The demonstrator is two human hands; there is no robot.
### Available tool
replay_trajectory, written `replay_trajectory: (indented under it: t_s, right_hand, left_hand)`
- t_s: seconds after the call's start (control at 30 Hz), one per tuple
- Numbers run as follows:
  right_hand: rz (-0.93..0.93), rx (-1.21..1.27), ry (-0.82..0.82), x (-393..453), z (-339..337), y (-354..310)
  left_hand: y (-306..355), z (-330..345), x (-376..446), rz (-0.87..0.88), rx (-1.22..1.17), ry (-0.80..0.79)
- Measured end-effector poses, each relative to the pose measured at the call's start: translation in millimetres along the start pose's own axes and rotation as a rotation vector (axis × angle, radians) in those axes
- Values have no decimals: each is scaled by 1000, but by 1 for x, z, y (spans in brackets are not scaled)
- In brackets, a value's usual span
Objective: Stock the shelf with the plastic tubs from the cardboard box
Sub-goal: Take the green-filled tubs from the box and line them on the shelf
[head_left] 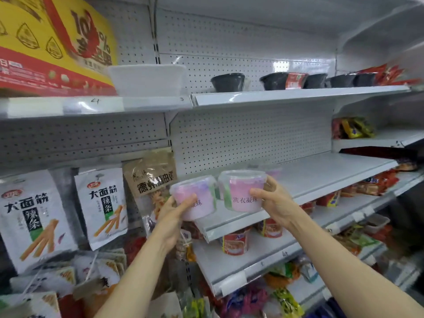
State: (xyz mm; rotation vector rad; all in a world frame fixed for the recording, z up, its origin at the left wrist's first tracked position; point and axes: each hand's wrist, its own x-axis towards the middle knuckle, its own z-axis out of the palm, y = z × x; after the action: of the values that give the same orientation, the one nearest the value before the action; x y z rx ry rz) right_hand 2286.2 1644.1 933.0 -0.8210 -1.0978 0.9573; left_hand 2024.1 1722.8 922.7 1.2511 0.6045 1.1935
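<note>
I hold two clear plastic tubs with pink and green contents, one in each hand. My left hand [176, 211] grips the left tub [195, 195] from below and the side, just past the front left corner of the white middle shelf [321, 175]. My right hand [273, 198] grips the right tub [243, 189] at its right side, above the shelf's front edge. The two tubs are side by side, almost touching. Another pale tub [270, 169] shows faintly behind them on the shelf. The cardboard box is not in view.
Hanging snack bags [101, 207] fill the left bay. Black bowls [228, 82] and a white container [146, 79] stand on the upper shelf. Red cups [235, 243] stand on the shelf below. Most of the middle shelf's surface to the right is bare.
</note>
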Motion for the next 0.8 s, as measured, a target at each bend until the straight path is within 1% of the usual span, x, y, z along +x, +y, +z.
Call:
replay_trajectory:
  t_s: [0.3,0.53,0.8]
  right_hand:
    - [120,87,-226,85,-83,44]
    - [193,52,-240,124,-106,86]
    - [237,72,-248,146,-113,105]
  left_hand:
    - [-58,19,50,-50,17,210]
    - [-88,23,79,-53,179,298]
    - [-112,23,89,-29,252,363]
